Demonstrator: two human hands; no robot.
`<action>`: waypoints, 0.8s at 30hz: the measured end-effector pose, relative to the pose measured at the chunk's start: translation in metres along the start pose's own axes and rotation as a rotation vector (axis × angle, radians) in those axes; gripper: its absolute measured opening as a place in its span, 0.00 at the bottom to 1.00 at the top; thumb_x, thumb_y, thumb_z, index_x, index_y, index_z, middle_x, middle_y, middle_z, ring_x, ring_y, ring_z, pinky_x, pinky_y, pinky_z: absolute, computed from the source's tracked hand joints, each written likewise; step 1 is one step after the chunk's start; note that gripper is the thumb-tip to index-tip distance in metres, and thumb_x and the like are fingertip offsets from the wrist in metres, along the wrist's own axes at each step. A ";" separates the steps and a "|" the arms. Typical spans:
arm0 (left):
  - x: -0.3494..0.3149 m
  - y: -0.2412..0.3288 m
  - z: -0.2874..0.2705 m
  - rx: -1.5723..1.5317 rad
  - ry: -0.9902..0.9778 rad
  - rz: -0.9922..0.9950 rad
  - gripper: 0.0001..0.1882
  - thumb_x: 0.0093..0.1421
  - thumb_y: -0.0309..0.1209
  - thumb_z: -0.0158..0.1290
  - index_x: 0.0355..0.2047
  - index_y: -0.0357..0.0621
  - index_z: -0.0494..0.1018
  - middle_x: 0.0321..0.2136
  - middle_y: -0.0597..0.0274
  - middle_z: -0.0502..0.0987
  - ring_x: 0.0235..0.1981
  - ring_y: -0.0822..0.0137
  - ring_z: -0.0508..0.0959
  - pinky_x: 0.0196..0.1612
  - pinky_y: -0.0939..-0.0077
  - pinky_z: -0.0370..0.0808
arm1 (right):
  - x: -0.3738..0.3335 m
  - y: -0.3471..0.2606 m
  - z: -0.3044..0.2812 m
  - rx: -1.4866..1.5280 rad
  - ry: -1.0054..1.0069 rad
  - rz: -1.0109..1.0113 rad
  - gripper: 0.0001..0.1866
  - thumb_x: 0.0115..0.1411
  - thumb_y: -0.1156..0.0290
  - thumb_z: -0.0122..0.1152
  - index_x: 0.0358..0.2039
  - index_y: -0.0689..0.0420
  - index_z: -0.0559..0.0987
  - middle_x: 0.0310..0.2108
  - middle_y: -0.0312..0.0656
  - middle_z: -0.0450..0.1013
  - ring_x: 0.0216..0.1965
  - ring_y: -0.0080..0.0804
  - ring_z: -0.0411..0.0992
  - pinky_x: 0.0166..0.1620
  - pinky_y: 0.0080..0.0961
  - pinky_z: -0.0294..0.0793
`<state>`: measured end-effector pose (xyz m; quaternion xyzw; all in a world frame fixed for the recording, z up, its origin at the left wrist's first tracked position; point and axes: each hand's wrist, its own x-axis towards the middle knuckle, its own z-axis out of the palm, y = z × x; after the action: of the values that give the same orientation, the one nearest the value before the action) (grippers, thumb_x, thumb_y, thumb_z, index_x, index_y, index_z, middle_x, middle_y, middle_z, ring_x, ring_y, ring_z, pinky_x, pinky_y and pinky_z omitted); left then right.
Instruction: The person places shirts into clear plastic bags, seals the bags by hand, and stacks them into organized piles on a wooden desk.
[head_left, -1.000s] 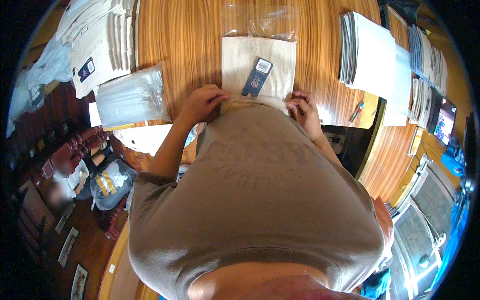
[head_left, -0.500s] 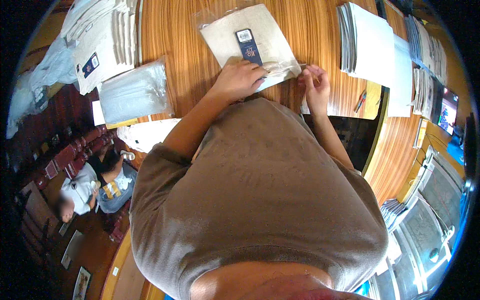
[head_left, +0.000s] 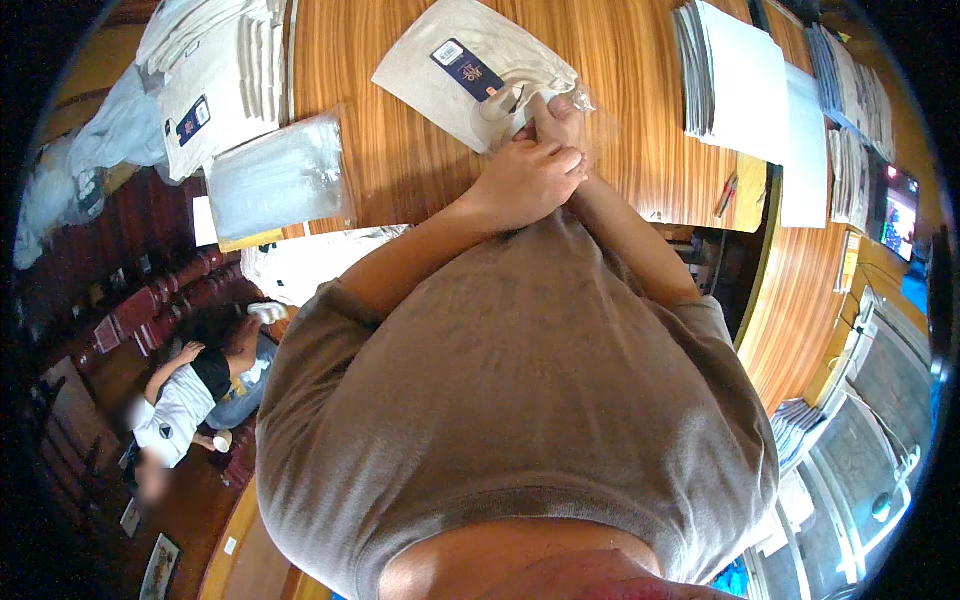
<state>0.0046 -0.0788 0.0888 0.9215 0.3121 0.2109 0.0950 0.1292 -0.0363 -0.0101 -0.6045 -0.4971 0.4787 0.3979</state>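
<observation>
A folded beige cloth item (head_left: 425, 75) lies tilted on the table, with a clear plastic bag round it. On its face is a dark blue label tag (head_left: 468, 72). Both hands meet at its near right corner, where the cloth and plastic are bunched up. My left hand (head_left: 528, 182) is closed there, its fingers curled against the right hand. Just beyond it, my right hand (head_left: 562, 122) grips the bunched end of the bag. The exact hold of the left fingertips is hidden between the hands.
To the left are a stack of folded beige cloth items (head_left: 225, 75) and a pile of clear plastic bags (head_left: 275, 175). A stack of white sheets (head_left: 740, 90) stands right, near red-handled pliers (head_left: 727, 195). A person (head_left: 185, 400) sits at the lower left.
My right hand has moved left to meet the left hand at the bag's corner. The cloth item has turned and shifted away and left, and its near end is now bunched up.
</observation>
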 end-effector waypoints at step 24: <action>-0.101 -0.035 0.061 -0.021 -0.059 -0.226 0.49 0.53 0.69 0.56 0.67 0.50 0.67 0.71 0.55 0.61 0.74 0.46 0.53 0.73 0.31 0.48 | -0.082 0.012 -0.028 0.406 0.279 0.405 0.30 0.77 0.48 0.44 0.41 0.65 0.81 0.34 0.40 0.79 0.33 0.26 0.75 0.39 0.25 0.76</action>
<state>-0.0596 -0.1162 -0.0097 0.8852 0.4089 0.1748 0.1368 0.1554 -0.1188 -0.0003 -0.6592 -0.2016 0.5501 0.4713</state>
